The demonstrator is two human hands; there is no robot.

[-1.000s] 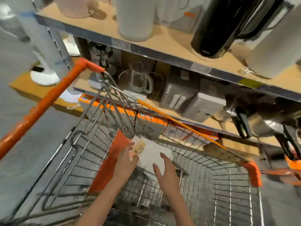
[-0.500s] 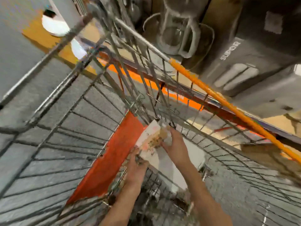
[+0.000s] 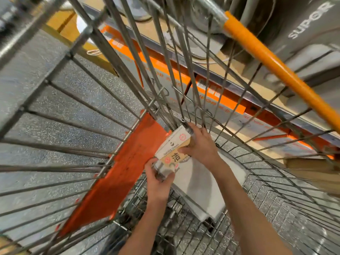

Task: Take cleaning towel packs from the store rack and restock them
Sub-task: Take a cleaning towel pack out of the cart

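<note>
While the view looks steeply down into it, a wire shopping cart [image 3: 77, 126] fills most of the frame, its steel bars fanning out over a grey speckled floor [image 3: 55, 100]. An orange rail [image 3: 276, 67] runs along the cart's top edge at the upper right. Beyond the far bars stands a store shelf [image 3: 244, 96] with an orange price strip along its front edge; a grey box [image 3: 309, 34] printed "SUPOR" sits on it at the upper right. Inside the cart, an orange panel [image 3: 119, 173] lies against the left wall, slanting down toward the near corner.

A white towel pack [image 3: 200, 183] lies in the cart basket, its lower end resting on the wire bottom and its upper end at the far corner where the bars converge. A tan and white label [image 3: 174, 150] reading "leaning towels", with further characters below, wraps the upper end.

Both forearms reach down into the basket. Right hand [image 3: 200, 146]: fingers curled over the label's upper right edge, thumb pressed on the label face. Left hand [image 3: 158, 179]: fingers and thumb wrapped round the pack's lower left corner, just below the label. Both hands grip the same pack.
</note>
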